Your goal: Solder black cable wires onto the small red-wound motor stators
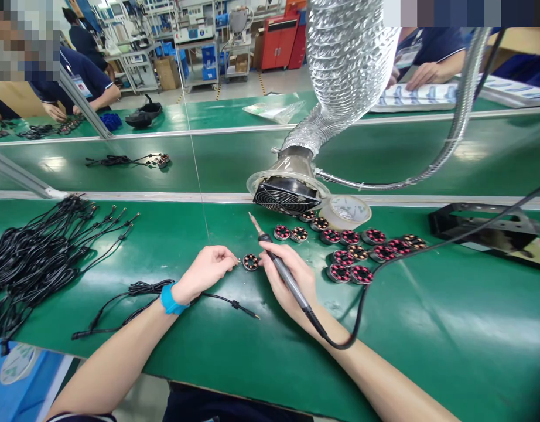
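Observation:
My right hand (294, 281) grips a soldering iron (288, 276) like a pen, its tip pointing up and away. Its fingers are beside a small round wire-wound coil (250, 262) on the green bench (235, 363). Just left of that coil, my left hand (211, 266) pinches a thin wire end (238, 261). A black cable (149, 287) lies under my left wrist, and one of its ends (246, 310) reaches out to the right. Whether the pinched wire belongs to this cable cannot be made out.
A pile of black cables (41, 258) covers the left side. Several round coils (361, 274) stand to the right near a clear tape roll (347, 212). A fume extractor fan (287, 198) hangs ahead. A black metal frame (481, 225) sits far right. Co-workers' hands (428, 75) are beyond.

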Demonstrator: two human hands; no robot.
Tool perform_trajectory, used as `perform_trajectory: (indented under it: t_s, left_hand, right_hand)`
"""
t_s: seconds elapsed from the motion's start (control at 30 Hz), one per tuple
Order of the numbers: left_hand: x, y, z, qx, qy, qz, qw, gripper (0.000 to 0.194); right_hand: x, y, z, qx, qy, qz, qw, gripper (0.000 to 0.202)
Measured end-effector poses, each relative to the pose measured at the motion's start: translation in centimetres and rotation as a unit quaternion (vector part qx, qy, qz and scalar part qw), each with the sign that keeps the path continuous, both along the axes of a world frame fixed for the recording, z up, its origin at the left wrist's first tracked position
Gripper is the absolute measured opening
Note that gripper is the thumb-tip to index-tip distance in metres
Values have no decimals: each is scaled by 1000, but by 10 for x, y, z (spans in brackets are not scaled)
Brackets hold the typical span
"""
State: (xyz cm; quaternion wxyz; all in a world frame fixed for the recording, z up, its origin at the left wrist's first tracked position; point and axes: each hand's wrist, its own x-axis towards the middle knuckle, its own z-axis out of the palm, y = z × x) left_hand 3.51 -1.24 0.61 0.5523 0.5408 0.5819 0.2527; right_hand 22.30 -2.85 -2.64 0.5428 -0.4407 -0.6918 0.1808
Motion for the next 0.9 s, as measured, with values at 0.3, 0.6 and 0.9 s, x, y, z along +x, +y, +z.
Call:
perform_trajectory:
  t_s: [0.3, 0.6, 0.9]
  left_hand:
    - [-2, 1, -2, -10, 10, -3, 1000, 20]
    - [-1, 0, 0, -11, 17, -12, 1000, 21]
    - [0, 0, 1, -13, 14, -16, 1000, 21]
  right_hand:
    - [14, -14, -4, 17, 19, -47, 999, 17]
    - [10, -17, 5, 47, 8, -3, 999, 16]
    - [10, -16, 1, 33, 3, 12, 999, 14]
